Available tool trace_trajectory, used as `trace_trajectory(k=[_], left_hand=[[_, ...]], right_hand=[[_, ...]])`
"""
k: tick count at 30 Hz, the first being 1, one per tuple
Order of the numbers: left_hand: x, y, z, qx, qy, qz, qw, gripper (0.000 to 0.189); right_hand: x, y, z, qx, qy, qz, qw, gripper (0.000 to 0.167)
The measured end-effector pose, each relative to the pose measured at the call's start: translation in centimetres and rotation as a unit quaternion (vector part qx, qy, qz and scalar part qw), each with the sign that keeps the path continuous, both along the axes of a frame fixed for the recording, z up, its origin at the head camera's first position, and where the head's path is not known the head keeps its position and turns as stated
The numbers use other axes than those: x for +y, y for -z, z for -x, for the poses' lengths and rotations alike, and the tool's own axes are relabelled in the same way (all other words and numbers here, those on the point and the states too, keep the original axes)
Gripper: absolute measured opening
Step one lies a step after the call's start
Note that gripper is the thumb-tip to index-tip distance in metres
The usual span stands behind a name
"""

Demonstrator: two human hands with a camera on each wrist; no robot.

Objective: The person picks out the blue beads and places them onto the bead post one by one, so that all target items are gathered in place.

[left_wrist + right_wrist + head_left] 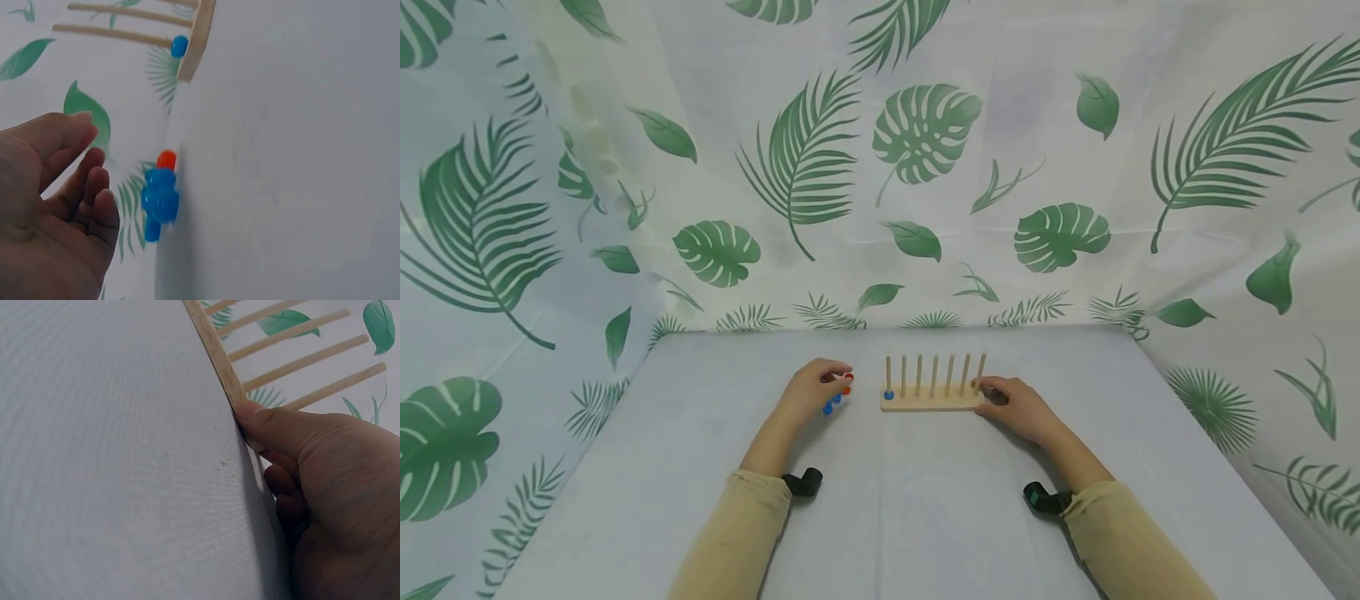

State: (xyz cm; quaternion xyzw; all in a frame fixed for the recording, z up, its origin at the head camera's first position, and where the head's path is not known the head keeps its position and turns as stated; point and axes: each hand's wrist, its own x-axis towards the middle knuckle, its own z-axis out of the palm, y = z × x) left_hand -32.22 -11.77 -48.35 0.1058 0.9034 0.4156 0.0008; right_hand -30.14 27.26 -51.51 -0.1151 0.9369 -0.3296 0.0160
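Got loose beads [837, 399] on tabletop [917, 483] at approx. 3 o'clock, just beside L hand [809, 390], much nearer it than R hand [1017, 407]; farther on, also at 3 o'clock, peg rack [934, 403] w/ long axis 9-to-3 and blue bead [889, 395] at foot of 9 o'clock end peg [888, 371]. Poised w/ L hand aimed approx. 1 o'clock, loosely bent, visibly holding nothing. Pinching rack's 3 o'clock end w/ R hand, aimed approx. 10.

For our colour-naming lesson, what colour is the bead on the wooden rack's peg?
The bead is blue, showing best in the left wrist view.
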Motion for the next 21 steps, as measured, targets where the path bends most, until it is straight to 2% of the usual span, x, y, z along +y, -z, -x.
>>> trace_trajectory(k=[8, 14, 21], left_hand=[[-2.9, 0.8, 0.0, -0.052, -0.018, 0.013, 0.9984, 0.019], [-4.4, 1.2, -0.3, -0.033, -0.011, 0.030, 0.9989, 0.020], [-4.8, 1.9, -0.3, -0.020, 0.005, 0.029, 0.9994, 0.018]], right_hand=[[-0.1, -0.1, 0.0, -0.007, 0.003, 0.000, 1.0000, 0.054], [-0.2, -0.1, 0.0, -0.006, 0.004, -0.001, 1.0000, 0.055], [-0.1, -0.1, 0.0, -0.006, 0.006, -0.006, 0.9999, 0.056]])
